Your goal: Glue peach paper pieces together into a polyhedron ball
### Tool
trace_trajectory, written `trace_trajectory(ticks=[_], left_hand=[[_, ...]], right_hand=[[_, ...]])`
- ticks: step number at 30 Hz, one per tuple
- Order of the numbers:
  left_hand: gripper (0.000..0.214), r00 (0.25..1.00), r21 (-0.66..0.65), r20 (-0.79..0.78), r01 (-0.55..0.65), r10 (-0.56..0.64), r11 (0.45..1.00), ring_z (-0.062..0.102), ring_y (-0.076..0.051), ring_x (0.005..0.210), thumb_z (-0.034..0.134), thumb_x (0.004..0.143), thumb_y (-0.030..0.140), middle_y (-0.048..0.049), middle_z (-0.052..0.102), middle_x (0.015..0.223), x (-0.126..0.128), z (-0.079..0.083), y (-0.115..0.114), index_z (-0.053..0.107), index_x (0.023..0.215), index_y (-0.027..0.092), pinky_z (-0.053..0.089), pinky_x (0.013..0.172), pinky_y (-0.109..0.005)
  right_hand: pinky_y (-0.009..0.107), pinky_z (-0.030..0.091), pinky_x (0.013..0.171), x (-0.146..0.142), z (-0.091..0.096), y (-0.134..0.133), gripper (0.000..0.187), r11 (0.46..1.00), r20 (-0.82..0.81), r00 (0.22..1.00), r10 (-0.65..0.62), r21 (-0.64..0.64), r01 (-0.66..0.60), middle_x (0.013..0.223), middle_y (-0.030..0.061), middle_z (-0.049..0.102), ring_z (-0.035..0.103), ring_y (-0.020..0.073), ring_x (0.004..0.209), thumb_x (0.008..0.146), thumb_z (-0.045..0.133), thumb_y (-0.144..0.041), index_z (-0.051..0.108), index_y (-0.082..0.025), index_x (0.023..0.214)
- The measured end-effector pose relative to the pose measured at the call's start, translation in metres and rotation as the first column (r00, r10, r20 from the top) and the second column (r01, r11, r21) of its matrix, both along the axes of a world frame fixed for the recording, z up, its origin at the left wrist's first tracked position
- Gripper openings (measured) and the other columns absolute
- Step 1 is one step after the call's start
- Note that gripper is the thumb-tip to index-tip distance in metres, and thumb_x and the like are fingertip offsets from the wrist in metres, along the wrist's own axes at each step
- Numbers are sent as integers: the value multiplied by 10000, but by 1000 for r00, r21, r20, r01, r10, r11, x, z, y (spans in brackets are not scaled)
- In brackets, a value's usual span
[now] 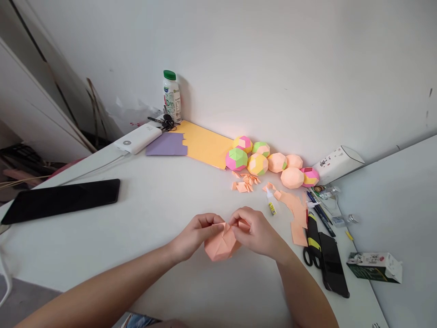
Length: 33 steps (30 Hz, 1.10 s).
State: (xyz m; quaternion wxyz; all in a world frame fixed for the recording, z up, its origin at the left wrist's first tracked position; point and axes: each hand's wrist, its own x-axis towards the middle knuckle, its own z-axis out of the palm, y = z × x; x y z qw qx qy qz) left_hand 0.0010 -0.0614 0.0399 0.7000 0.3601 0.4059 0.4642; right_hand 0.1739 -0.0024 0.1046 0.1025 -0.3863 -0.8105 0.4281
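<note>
An orange faceted paper ball (220, 246), partly folded together, is between my hands above the near part of the table. My left hand (196, 234) is closed on its upper left edge, with the thumb along the top. My right hand (254, 232) pinches the paper at the upper right edge. The fingers cover part of the ball's far side. Beyond my hands lie small folded orange paper pieces (246, 183), a small glue bottle (271, 202) and cut orange paper scraps (297, 209).
Several finished paper balls (257, 164) line the wall beside yellow paper (208, 146) and purple paper (166, 145). At left are a black tablet (64, 198), a white power bank (138, 139) and a bottle (171, 98). Scissors (312, 255), a cutter (313, 232) and a phone (332, 264) lie right.
</note>
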Motion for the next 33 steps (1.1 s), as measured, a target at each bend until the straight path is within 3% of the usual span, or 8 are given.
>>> trace_trajectory(ticks=[26,33], left_hand=[[191,1000,-54,0,7,-7,999,521,-131,615,578,785,320,-15,592,695,1,1,0,578,703,147,386,571,-249],[229,998,-48,-44,52,-54,997,440,-106,554,575,767,335,13,531,618,1,6,1,532,633,155,325,534,-231]], right_hand=[[246,432,670,2,6,0,162,998,22,998,60,11,-60,833,-10,572,538,132,787,723,478,-81,539,-220,779],[245,442,684,2,5,1,144,997,10,998,66,-34,-66,856,-6,561,550,128,793,738,484,-100,543,-219,793]])
